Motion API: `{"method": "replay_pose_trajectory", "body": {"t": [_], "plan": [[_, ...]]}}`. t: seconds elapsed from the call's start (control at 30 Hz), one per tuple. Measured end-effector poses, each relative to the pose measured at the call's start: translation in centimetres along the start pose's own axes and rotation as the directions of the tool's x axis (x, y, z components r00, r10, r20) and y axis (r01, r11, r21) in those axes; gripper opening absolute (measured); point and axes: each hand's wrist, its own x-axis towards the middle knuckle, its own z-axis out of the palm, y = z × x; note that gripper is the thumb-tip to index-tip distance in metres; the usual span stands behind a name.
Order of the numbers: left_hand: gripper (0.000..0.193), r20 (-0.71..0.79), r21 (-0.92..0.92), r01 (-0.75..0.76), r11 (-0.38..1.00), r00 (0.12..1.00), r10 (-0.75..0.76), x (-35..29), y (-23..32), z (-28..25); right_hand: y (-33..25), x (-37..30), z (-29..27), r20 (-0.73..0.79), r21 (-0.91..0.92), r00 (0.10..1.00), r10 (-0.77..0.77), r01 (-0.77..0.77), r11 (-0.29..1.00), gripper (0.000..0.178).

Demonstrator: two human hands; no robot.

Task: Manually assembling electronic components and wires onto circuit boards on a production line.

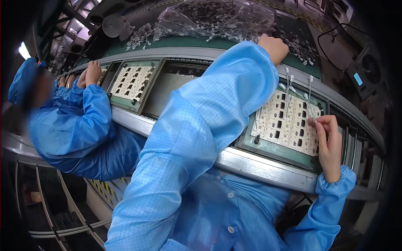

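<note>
"While the left hand [274,48] is stretched beyond the board [292,125], beside the pile [305,52], what is the right hand [330,138] doing?"

"It is at the board's right edge, thumb and forefinger pinched together on a white cable [310,106]."

"And the left fingers?"

"They look curled, but their undersides are hidden; no one can tell how far they part or whether they grip anything."

"Which step is that?"

"Most likely fitting or placing one cable. A few others [287,96] lie across the board's far part; whether their ends are plugged in cannot be made out."

"What does the next move call for?"

"Probably lining the pinched end up with a black socket [278,134] on the board and pressing it straight, without dragging its neighbours."
</note>
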Motion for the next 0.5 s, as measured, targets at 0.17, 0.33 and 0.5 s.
{"method": "replay_pose_trajectory", "body": {"t": [0.17,0.33,0.5], "plan": [[0.025,0.011,-0.18,0.139,0.974,0.99,-0.139,-0.1,-0.9,-1.4,-0.1,1.2,-0.3,0.099,-0.174,0.992,-0.081,0.097,0.98,0.007],[0.025,-0.323,-0.377,0.09,0.922,0.92,-0.222,-1.4,-4.3,-1.9,0.0,1.4,0.9,0.067,-0.258,0.994,-0.087,0.102,0.961,0.007],[0.027,-0.37,-0.677,-0.05,0.734,0.885,-0.281,-1.7,-5.5,-5.0,-0.3,1.2,0.9,0.022,-0.278,1.0,-0.016,0.022,0.96,0.006]]}}
